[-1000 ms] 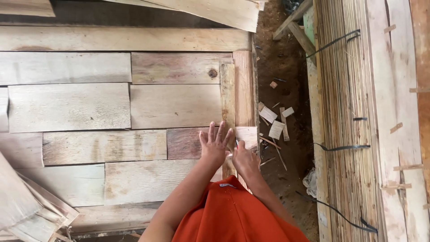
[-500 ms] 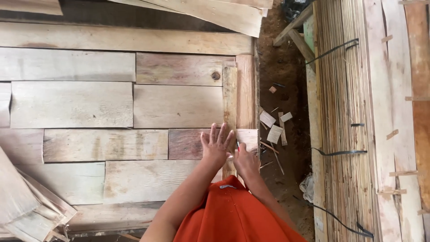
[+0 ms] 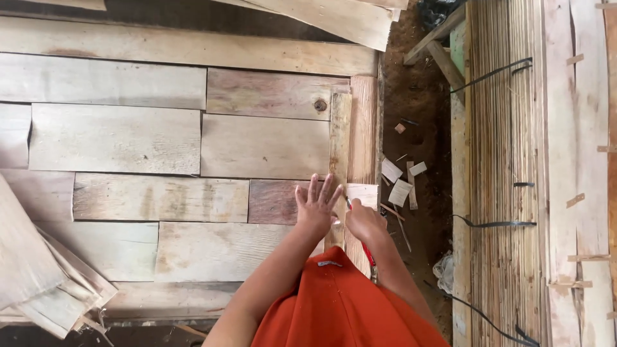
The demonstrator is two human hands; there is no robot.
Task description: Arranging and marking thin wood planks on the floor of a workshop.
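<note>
My left hand [image 3: 316, 207] lies flat with fingers spread on a sheet of pieced-together thin wood veneer strips [image 3: 193, 141], near its right edge. My right hand [image 3: 364, 220] is closed around a slim red-handled tool [image 3: 367, 252], its tip at a narrow upright veneer strip [image 3: 339, 138]. A small pale veneer piece [image 3: 364, 194] sits just above my right hand. I cannot tell what kind of tool it is. My orange sleeve fills the bottom centre.
Small veneer offcuts [image 3: 400, 183] lie on the dirt floor [image 3: 418, 103] to the right. Tall stacks of veneer bundled with black straps [image 3: 508, 167] stand at the right. Loose veneer sheets [image 3: 38, 276] overlap at the lower left.
The view has shifted slightly; both hands stay in the same spot at the sheet's right edge.
</note>
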